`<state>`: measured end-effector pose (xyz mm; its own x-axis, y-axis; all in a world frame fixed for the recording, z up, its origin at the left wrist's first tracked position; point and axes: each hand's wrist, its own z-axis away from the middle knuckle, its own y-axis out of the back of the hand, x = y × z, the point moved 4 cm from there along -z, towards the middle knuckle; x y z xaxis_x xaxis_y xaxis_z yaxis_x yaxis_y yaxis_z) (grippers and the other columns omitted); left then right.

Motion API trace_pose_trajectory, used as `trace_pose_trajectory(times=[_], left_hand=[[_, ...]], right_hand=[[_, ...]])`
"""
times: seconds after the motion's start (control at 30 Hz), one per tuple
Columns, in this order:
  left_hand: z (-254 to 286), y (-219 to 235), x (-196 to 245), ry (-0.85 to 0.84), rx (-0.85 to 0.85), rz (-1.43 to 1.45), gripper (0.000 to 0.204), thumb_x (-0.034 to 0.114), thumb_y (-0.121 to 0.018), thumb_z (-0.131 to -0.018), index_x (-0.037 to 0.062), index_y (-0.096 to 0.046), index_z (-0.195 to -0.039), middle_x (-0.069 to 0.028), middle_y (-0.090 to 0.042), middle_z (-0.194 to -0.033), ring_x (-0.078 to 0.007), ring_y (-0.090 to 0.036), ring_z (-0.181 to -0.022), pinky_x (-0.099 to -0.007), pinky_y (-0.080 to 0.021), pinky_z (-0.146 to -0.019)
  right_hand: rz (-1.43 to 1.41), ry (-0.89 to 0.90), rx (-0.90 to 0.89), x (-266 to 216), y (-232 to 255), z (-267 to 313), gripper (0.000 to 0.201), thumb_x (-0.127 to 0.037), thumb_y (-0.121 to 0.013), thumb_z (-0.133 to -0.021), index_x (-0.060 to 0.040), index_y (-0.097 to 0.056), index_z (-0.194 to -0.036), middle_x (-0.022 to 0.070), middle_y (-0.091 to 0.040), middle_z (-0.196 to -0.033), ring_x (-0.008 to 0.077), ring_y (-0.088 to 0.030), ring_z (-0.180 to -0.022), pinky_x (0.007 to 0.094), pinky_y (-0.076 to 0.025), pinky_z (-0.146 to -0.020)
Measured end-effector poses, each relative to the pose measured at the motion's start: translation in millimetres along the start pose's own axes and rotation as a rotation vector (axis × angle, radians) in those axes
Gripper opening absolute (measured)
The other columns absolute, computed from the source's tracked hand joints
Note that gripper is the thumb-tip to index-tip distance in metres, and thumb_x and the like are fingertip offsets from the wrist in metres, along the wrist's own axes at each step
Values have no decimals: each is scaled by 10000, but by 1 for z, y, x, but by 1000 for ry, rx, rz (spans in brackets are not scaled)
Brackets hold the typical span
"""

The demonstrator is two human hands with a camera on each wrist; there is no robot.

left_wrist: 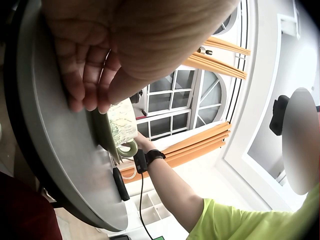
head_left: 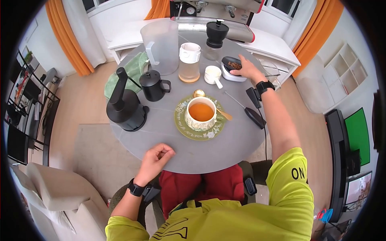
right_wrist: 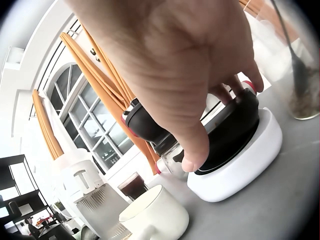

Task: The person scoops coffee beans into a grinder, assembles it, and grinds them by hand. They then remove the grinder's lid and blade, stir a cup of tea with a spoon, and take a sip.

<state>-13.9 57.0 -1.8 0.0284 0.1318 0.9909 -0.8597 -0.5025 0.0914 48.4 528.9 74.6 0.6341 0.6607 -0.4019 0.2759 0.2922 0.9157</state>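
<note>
At the table's back right, my right hand (head_left: 250, 69) (right_wrist: 185, 65) spans a black dish (head_left: 227, 60) (right_wrist: 232, 130) of brown beans (head_left: 235, 65). Its thumb lies at one end and the fingers bend over the opposite rim. Under the dish is a white base (head_left: 235, 78) (right_wrist: 240, 175). My left hand (head_left: 156, 160) (left_wrist: 115, 45) rests near the front edge with loosely curled fingers, holding nothing. Beyond it, a patterned cup (head_left: 200, 125) (left_wrist: 122, 122) of amber liquid stands on a green plate (head_left: 183, 127), with a gold spoon (head_left: 199, 93) beside the cup.
A small white cup (head_left: 212, 74) (right_wrist: 155, 215) and a black-topped grinder (head_left: 217, 34) stand near the dish. Further left are a lidded glass (head_left: 189, 68), a frosted pitcher (head_left: 163, 44), a black pot (head_left: 153, 86) and a black hand-cranked device (head_left: 125, 108). A black-handled tool (head_left: 254, 117) lies right.
</note>
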Motion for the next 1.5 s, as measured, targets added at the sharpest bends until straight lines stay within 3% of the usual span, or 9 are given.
trace_pose_trajectory(times=[0.13, 0.37, 0.47, 0.7, 0.9, 1.1, 1.23, 1.43, 1.5], left_hand=[[1, 1, 2, 51, -42, -34, 80, 82, -595, -978, 11, -631, -985, -3, -656, -925, -55, -596, -881, -210, -476, -812], [0, 2, 0, 64, -51, -83, 91, 92, -596, -982, 8, -631, -992, -9, -657, -939, -52, -594, -883, -214, -479, -813], [-1, -1, -4, -12, -20, 10, 91, 99, -636, -956, 9, -652, -957, 26, -647, -853, -26, -557, -762, -201, -467, -693], [-2, 0, -3, -28, -17, 7, 87, 84, -626, -959, 2, -650, -972, 5, -672, -880, -35, -587, -789, -203, -481, -721], [-1, 0, 1, -30, 3, -25, 95, 101, -631, -959, 8, -652, -965, 22, -654, -850, -28, -563, -750, -204, -470, -692], [-1, 1, 0, -38, 20, -76, 114, 133, -646, -951, 19, -659, -945, 31, -621, -804, -26, -524, -700, -211, -451, -641], [-1, 1, -3, -63, 9, -81, 117, 133, -642, -953, 18, -656, -942, 34, -600, -782, -26, -515, -688, -214, -450, -632], [0, 0, 5, -50, -8, -59, 126, 134, -631, -960, 10, -648, -942, 29, -592, -772, -32, -515, -686, -223, -455, -637], [0, 2, 5, -50, -7, -55, 128, 135, -629, -962, 9, -646, -945, 28, -592, -773, -34, -518, -687, -222, -456, -639]], right_hand=[[64, 86, 110, 10, -4, -12, 1046, -376, -861, -669, -29, -320, -1493, 288, -514, -1362, 408, -511, -1266, 426, -428, -1062], [4, 94, 139, 10, 0, -11, 1053, -282, -885, -621, -64, -331, -1490, 270, -524, -1353, 416, -507, -1265, 425, -426, -1066], [-156, 260, 262, 1, 9, -6, 1089, -240, -888, -600, -90, -306, -1509, 266, -473, -1404, 410, -458, -1310, 432, -392, -1091], [-269, 265, 194, -22, 28, 17, 1077, -320, -887, -670, -174, -274, -1543, 261, -472, -1378, 361, -509, -1268, 394, -398, -1062], [-194, 287, 228, -19, 33, 15, 1028, -416, -859, -693, -131, -322, -1522, 258, -511, -1310, 338, -554, -1203, 382, -431, -1019], [-230, 312, 231, -71, 68, 12, 1018, -410, -857, -683, -60, -352, -1494, 298, -523, -1326, 349, -570, -1207, 393, -453, -1004], [-273, 424, 244, -118, 84, -8, 959, -455, -831, -725, -113, -368, -1492, 222, -523, -1300, 282, -582, -1143, 365, -468, -954], [-84, 492, 322, -203, 92, -15, 978, -498, -800, -669, -59, -415, -1454, 244, -547, -1352, 381, -529, -1257, 424, -422, -1044], [45, 535, 350, -225, 91, -21, 930, -465, -794, -709, -120, -396, -1476, 254, -506, -1392, 400, -482, -1302, 433, -401, -1067]])
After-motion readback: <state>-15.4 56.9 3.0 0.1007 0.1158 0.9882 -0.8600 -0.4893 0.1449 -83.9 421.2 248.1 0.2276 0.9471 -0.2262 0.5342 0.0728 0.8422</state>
